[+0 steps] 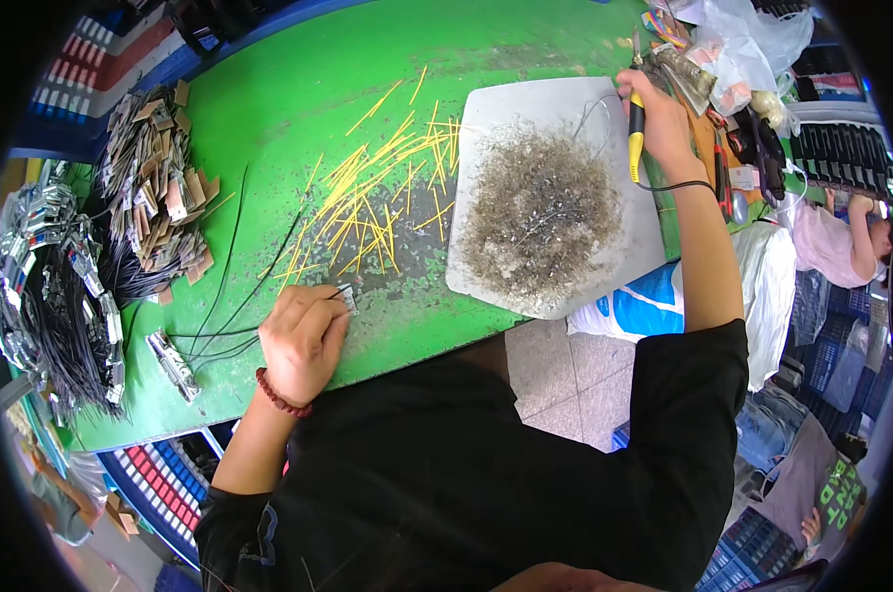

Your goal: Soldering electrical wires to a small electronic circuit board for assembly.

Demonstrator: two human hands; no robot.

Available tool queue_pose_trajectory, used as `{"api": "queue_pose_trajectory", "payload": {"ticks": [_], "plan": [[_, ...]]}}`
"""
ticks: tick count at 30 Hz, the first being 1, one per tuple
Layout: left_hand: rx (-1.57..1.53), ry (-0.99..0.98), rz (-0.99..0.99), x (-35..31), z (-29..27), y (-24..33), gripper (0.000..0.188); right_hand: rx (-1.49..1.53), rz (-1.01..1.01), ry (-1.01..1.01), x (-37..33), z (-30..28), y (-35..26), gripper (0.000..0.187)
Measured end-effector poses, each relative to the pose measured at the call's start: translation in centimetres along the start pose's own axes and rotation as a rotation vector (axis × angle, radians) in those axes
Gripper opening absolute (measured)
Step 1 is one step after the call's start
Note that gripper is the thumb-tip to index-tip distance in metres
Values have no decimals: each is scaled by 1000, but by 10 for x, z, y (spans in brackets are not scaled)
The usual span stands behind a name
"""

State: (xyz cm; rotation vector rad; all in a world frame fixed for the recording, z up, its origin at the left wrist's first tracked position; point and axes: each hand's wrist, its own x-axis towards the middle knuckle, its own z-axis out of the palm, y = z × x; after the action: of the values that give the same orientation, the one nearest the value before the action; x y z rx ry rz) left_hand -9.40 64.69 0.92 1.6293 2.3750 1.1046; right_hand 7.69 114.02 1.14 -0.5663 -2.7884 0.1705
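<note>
My right hand [663,123] is wrapped round a soldering iron [637,128] with a yellow and black handle. Its tip points away, past the far right corner of a grey board, and its black cord runs back over my wrist. My left hand [303,335], with a red bead bracelet, rests closed on the green table [298,59]. At its fingertips is a small silvery part [349,299] with a short dark wire end. Long black wires [219,345] run to this hand from the left; my fingers hide how they join the part.
Many cut yellow wires [367,197] lie loose mid-table. The grey board [486,109] carries a dark heap of residue [540,217]. At left stand bundles of brownish pieces [155,187] and black-wired silvery parts [57,296]. Plastic bags [752,49] lie far right; other people [841,242] sit beyond.
</note>
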Motion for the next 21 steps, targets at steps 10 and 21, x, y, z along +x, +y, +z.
{"api": "queue_pose_trajectory", "payload": {"ticks": [10,21], "plan": [[-15,-8,2,0,0,0,19,-30,-83,157,-12,-58,-20,38],[-13,-3,13,0,0,0,16,64,-307,205,-61,-93,-103,33]]}}
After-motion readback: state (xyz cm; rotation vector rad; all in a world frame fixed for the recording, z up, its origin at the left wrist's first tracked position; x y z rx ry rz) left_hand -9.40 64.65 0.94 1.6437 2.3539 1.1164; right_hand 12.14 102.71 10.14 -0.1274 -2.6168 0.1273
